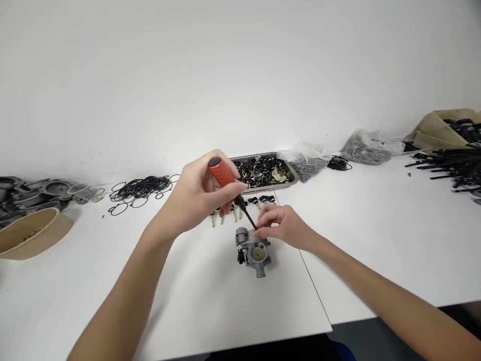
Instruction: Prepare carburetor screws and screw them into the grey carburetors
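My left hand (205, 188) is wrapped round the red handle of a screwdriver (223, 172). The dark shaft slants down to the right, its tip at the top of a grey metal carburetor (258, 253). At that tip, the fingers of my right hand (280, 224) are pinched together; whatever lies between them is hidden. The carburetor rests on the white table with its round bore and brass-coloured plate facing me. Just behind it lie several small brass-and-black parts (254, 201) in a row, partly covered by my left hand.
A metal tray (295, 176) of small black and brass parts stands against the wall. Black O-rings (145, 189), grey castings (33, 198) and a beige bin (41, 235) are on the left. Plastic bags (370, 146), black rods (451, 163) and another bin (432, 129) sit on the right.
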Motion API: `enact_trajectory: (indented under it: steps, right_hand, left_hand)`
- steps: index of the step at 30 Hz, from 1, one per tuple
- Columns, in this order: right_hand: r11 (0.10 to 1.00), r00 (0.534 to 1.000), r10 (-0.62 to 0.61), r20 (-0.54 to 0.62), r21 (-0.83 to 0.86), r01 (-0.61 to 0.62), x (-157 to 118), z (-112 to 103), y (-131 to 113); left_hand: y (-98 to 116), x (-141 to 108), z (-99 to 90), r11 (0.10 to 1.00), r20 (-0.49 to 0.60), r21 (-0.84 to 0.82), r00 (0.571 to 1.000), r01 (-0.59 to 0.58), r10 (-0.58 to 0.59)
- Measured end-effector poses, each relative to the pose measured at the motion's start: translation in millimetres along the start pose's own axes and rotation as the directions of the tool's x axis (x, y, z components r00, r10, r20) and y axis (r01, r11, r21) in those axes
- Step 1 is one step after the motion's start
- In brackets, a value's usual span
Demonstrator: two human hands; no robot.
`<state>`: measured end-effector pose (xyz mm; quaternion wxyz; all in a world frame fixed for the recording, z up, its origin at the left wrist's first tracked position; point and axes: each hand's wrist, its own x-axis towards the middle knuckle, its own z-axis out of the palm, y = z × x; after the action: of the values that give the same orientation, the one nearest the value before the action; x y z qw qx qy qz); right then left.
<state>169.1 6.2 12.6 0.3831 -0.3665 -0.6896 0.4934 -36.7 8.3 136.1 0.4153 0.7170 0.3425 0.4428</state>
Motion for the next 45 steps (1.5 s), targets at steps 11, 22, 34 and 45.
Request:
enact_trajectory:
  steps: [11,22,34,45]
  right_hand:
    - [0.992,0.953,-0.054,0.297,-0.092,0.085,-10,2,-14]
    - [0.999,0.899,0.049,0.434,-0.006,-0.051,-8,-7,-7]
    - [0.996,0.950,0.090,0.299,-0.042,-0.081,-11,8,-12]
    - [0.995,0.949,0.067,0.309,-0.085,-0.043,-11,5,-6]
  left_hand:
    - [12,-16,13.5,0.975,-0.011,-0.055,0.976,-0.217,0.216]
    - [9,-19,28.3,0.975,0.055,0.028,0.974,-0.222,0.220]
    - [4,-14,29.6,0.953,0.130,0.122,0.956,-0.277,0.261]
    - [1,-15,33.1,0.950,0.190,0.153,0.952,-0.271,0.241]
